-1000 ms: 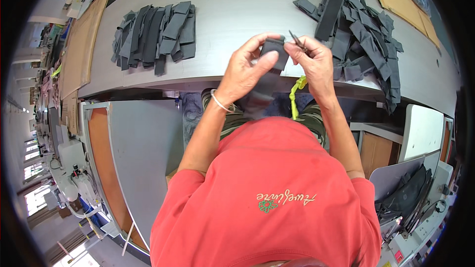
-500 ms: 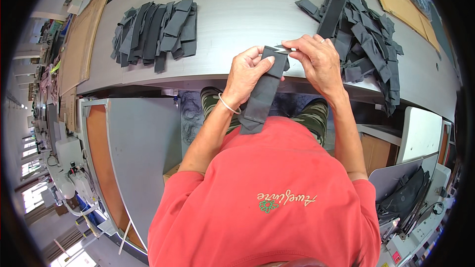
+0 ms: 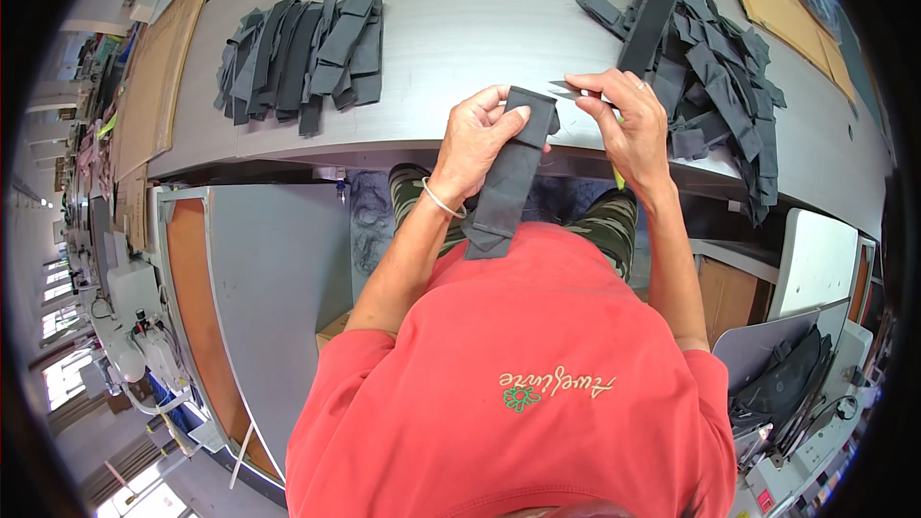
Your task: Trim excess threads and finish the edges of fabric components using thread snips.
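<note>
My left hand (image 3: 477,141) grips a folded dark grey fabric strip (image 3: 511,180), thumb on top near its upper end. The strip hangs down toward my red shirt, its lower end lying against it. In my right hand (image 3: 628,125) is a pair of thread snips (image 3: 568,89). Their pointed metal blades stick out past my fingertips toward the strip's upper corner, a small gap apart from it. A yellow-green part of the snips shows behind my palm; the rest is covered by my fingers.
A row of grey fabric strips (image 3: 305,62) lies at the table's left. A looser heap of strips (image 3: 715,67) spreads at the right, some hanging over the front edge of the table (image 3: 460,10). Flat cardboard (image 3: 782,0) lies far right; a grey panel (image 3: 278,278) stands below left.
My right hand has drawn the snips a little to the right, away from the strip's upper end. The left hand and strip stay almost in place.
</note>
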`<action>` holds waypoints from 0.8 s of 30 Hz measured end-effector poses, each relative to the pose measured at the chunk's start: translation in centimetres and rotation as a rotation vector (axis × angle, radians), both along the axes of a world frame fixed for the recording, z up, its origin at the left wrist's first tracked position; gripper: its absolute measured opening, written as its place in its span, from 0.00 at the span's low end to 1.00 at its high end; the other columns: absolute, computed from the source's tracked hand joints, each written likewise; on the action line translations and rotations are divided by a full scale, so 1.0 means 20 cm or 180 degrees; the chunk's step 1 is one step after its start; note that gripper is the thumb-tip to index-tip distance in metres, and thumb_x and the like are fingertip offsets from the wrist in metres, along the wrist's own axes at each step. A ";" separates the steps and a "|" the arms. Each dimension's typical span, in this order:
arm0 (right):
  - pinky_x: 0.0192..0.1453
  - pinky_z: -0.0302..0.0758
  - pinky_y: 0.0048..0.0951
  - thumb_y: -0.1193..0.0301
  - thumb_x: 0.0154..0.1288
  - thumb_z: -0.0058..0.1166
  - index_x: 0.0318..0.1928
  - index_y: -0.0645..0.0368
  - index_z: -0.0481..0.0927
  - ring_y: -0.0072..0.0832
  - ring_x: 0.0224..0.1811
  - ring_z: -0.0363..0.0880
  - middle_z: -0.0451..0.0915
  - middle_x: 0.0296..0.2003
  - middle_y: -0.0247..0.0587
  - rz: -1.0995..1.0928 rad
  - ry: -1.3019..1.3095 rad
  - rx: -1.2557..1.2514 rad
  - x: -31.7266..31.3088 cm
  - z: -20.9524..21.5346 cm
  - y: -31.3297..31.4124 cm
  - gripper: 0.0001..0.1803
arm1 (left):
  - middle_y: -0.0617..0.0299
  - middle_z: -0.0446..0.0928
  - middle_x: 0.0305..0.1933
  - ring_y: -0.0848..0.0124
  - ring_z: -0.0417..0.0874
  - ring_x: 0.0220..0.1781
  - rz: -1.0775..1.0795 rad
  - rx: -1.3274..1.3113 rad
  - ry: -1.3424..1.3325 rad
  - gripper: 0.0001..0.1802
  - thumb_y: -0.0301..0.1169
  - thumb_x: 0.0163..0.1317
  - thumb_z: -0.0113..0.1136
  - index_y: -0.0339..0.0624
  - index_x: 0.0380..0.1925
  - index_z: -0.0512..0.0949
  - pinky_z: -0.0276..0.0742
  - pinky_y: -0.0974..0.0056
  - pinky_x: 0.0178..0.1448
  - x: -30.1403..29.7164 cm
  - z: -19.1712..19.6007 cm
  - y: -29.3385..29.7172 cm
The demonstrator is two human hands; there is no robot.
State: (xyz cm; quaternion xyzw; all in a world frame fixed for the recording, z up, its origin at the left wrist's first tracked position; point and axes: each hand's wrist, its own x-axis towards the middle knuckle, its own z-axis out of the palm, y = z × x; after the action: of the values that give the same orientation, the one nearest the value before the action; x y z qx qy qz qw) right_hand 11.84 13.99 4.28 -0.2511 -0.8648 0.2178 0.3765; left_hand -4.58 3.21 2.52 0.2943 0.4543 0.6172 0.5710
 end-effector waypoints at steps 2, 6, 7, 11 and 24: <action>0.36 0.62 0.29 0.70 0.56 0.60 0.40 0.48 0.84 0.28 0.27 0.70 0.78 0.27 0.27 -0.0083 -0.0043 0.0088 0.01 0.00 -0.02 0.09 | 0.52 0.81 0.36 0.68 0.85 0.31 0.0068 0.0013 -0.0030 0.10 0.27 0.67 0.53 0.32 0.44 0.72 0.83 0.68 0.35 -0.01 -0.01 0.00; 0.36 0.62 0.30 0.71 0.56 0.60 0.40 0.48 0.84 0.28 0.27 0.70 0.77 0.26 0.27 -0.0164 -0.0389 0.0324 0.02 0.00 -0.05 0.10 | 0.53 0.81 0.36 0.67 0.85 0.32 0.0154 -0.0015 -0.0081 0.09 0.27 0.67 0.51 0.33 0.43 0.71 0.83 0.68 0.35 -0.02 -0.02 0.00; 0.36 0.62 0.30 0.71 0.56 0.60 0.40 0.48 0.84 0.28 0.28 0.70 0.77 0.26 0.28 -0.0208 -0.0451 0.0333 0.02 -0.01 -0.06 0.10 | 0.53 0.81 0.36 0.67 0.85 0.32 0.0150 -0.0020 -0.0083 0.09 0.27 0.67 0.51 0.33 0.43 0.71 0.83 0.68 0.35 -0.02 -0.02 0.00; 0.36 0.62 0.29 0.71 0.56 0.60 0.40 0.48 0.84 0.28 0.27 0.69 0.77 0.26 0.27 -0.0246 -0.0368 0.0285 0.01 -0.03 -0.07 0.10 | 0.53 0.81 0.36 0.67 0.85 0.32 0.0218 -0.0026 -0.0079 0.09 0.26 0.67 0.51 0.32 0.44 0.71 0.83 0.69 0.33 -0.02 -0.02 0.00; 0.34 0.62 0.29 0.71 0.56 0.60 0.40 0.48 0.83 0.28 0.28 0.71 0.77 0.26 0.28 -0.0449 -0.0241 0.0342 -0.03 -0.07 -0.11 0.10 | 0.52 0.81 0.35 0.67 0.85 0.32 0.0271 -0.0032 -0.0040 0.09 0.26 0.67 0.51 0.33 0.43 0.72 0.83 0.69 0.33 -0.01 -0.03 0.00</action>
State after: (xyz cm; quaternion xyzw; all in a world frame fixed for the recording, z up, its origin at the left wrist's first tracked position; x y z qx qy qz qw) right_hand 11.24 11.70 2.91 -0.2988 -0.8690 0.1344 0.3708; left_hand -4.84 3.18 1.90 0.2680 0.4659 0.6405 0.5485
